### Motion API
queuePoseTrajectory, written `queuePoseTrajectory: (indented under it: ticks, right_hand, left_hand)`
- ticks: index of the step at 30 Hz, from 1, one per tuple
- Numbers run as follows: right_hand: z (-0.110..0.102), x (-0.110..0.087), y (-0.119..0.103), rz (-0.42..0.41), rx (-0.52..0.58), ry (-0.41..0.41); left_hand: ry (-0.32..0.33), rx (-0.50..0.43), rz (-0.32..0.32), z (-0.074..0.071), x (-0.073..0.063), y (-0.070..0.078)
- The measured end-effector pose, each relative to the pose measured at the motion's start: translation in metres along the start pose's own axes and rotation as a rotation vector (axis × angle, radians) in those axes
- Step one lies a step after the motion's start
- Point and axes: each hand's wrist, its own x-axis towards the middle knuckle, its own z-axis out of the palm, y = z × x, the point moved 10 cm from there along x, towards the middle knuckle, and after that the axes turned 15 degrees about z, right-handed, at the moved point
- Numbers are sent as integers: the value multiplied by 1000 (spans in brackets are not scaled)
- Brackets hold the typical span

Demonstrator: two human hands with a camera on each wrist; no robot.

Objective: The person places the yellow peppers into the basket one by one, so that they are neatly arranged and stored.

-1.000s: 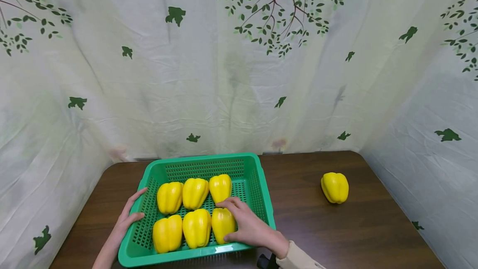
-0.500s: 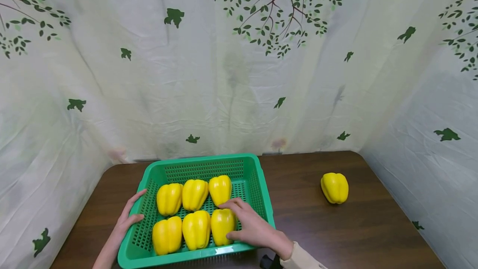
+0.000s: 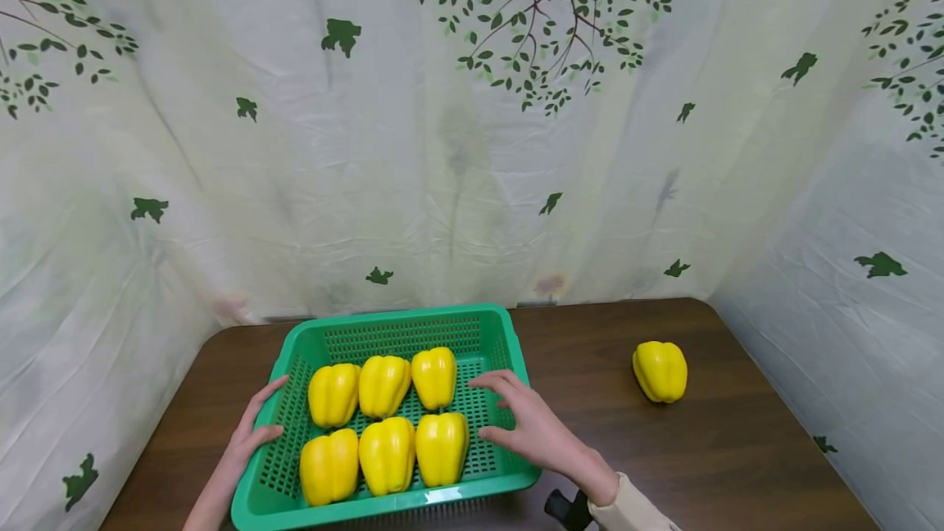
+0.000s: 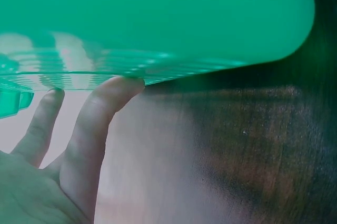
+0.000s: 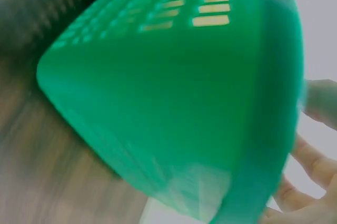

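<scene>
A green plastic basket [image 3: 398, 503] holds several yellow bell peppers in two rows. Fingertips of my left hand [image 3: 245, 434] touch its left side, thumb and fingers fairly straight and spread; the left wrist view shows the thumb [image 4: 89, 140] right against the basket's wall. My right hand [image 3: 537, 430] hovers over the basket's right side, fingers apart and lightly bent, nothing between them. Just left of it sits the front-row right-hand bell pepper [image 3: 442, 449]. In the right wrist view, the basket's corner [image 5: 147, 98] hides part of that hand.
One more yellow bell pepper [image 3: 660, 372] stands on the brown wooden table [image 3: 708, 449], well to the right of the basket. A white leaf-printed sheet [image 3: 457, 187] hangs behind and at both sides.
My right hand has let go of the front right bell pepper and drawn off to the right. The pepper stays in the basket. My left hand keeps its place on the basket's side.
</scene>
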Motion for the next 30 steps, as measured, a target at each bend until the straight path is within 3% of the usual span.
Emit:
queuePoseTrajectory:
  ticks: [9, 17, 25, 27, 30]
  right_hand:
    - [-38, -8, 12, -24, 102, 106]
    - [-65, -17, 32, -33, 136, 184]
    - [-91, -26, 58, -24, 119, 286]
    - [-96, -28, 64, -23, 113, 309]
    - [-106, -33, 72, -10, 95, 348]
  left_hand:
    - [-5, -2, -79, 0, -5, -5]
    - [4, 48, -92, -2, -4, -6]
    - [15, 83, -213, -6, -6, -15]
    - [13, 79, -204, -6, -6, -14]
    - [2, 52, -143, -3, -4, -10]
